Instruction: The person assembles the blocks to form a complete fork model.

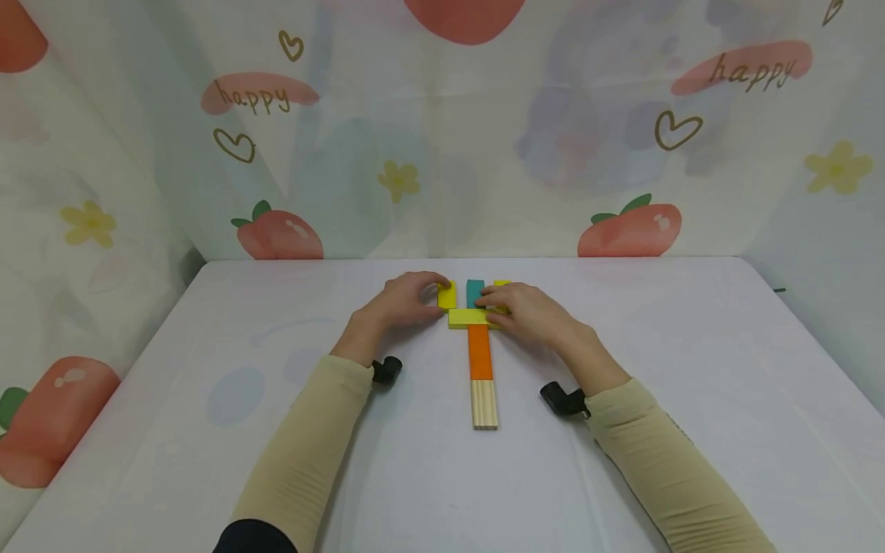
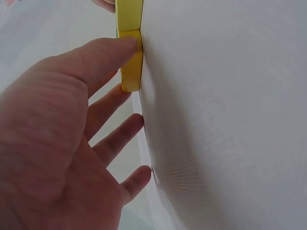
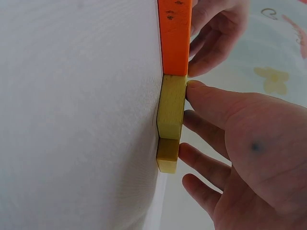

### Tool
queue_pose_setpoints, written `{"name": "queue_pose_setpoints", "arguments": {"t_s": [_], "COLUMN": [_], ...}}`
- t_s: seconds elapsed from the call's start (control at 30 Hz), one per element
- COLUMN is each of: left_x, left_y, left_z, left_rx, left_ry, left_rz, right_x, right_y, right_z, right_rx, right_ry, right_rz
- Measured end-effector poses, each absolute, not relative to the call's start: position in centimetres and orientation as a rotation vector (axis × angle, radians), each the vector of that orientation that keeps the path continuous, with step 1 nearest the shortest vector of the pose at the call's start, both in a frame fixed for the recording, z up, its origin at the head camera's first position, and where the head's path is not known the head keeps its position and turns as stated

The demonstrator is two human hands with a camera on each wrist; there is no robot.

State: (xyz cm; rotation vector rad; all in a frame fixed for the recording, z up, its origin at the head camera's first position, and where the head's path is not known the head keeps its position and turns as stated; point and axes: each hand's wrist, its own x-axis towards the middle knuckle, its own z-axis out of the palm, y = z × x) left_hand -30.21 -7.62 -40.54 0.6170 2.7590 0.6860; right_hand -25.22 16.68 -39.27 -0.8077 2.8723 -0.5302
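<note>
Wooden blocks lie together in a fork-like shape in the head view. At its left tip a golden-yellow block (image 1: 447, 296) is pinched between thumb and index finger of my left hand (image 1: 408, 299). My right hand (image 1: 528, 311) has its thumb on a light yellow crosswise block (image 3: 171, 108), with its other fingers around the far side. Its index fingertip is beside a teal block (image 1: 475, 292). Another yellow block (image 1: 502, 283) at the right tip is mostly hidden by that hand. Below the crosswise block, an orange block (image 1: 480, 352) meets a bare wood block (image 1: 485, 405).
A white cloth covers the table (image 1: 415, 476). Behind it hangs a printed curtain (image 1: 442, 153) with fruits, hearts and flowers. Black wrist cameras sit on the left wrist (image 1: 388, 370) and the right wrist (image 1: 561, 400), close above the cloth.
</note>
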Motion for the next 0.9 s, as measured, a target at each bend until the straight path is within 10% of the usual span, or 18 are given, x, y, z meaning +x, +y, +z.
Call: {"name": "queue_pose_setpoints", "arguments": {"t_s": [0.9], "left_x": [-30.26], "left_y": [-7.76], "left_z": [-40.58], "left_rx": [0.663], "left_ry": [2.75], "left_rz": [0.669], "right_x": [-25.09], "right_y": [16.63], "right_z": [-39.28], "right_rx": [-0.803], "right_ry": [2.882], "right_rz": [-0.521]}}
